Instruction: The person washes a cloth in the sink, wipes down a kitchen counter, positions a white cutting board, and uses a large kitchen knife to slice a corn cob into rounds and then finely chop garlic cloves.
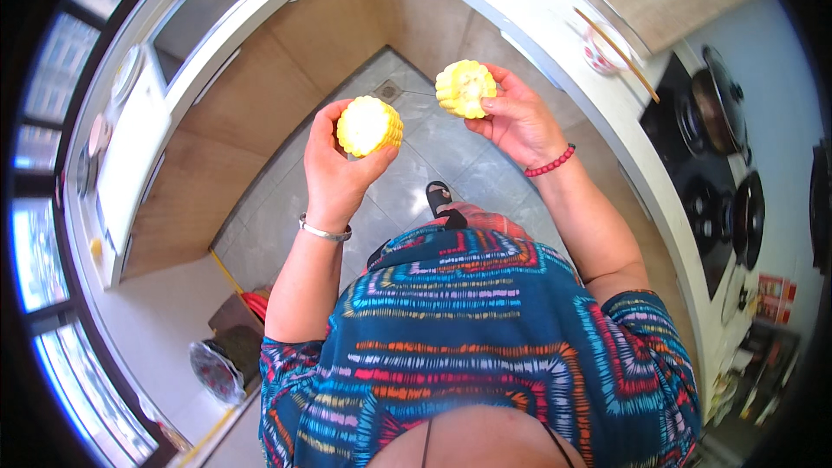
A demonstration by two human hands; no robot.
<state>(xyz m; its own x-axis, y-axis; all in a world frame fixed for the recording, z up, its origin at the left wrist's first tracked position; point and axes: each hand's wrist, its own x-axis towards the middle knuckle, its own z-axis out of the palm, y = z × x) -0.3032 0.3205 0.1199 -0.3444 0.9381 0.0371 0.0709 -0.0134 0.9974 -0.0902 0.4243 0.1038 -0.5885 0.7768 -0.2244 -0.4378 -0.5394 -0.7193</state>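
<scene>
My left hand (338, 159) grips a short piece of yellow corn cob (369, 126) between thumb and fingers, its pale cut face turned up. A second piece of corn cob (465, 89) is held in my right hand (517, 114), the thumb on its cut face. Both pieces are up in the air above the tiled floor, a small gap apart. A metal bangle (325, 232) circles my left wrist and a red bead bracelet (550, 161) my right.
On the right counter, chopsticks (617, 55) rest across a patterned bowl (599, 55). Beyond it a black stove (689, 175) carries a lidded pot (718, 107) and a dark pan (749, 221). A white cutting board (133, 156) lies on the left counter near the sink (205, 19).
</scene>
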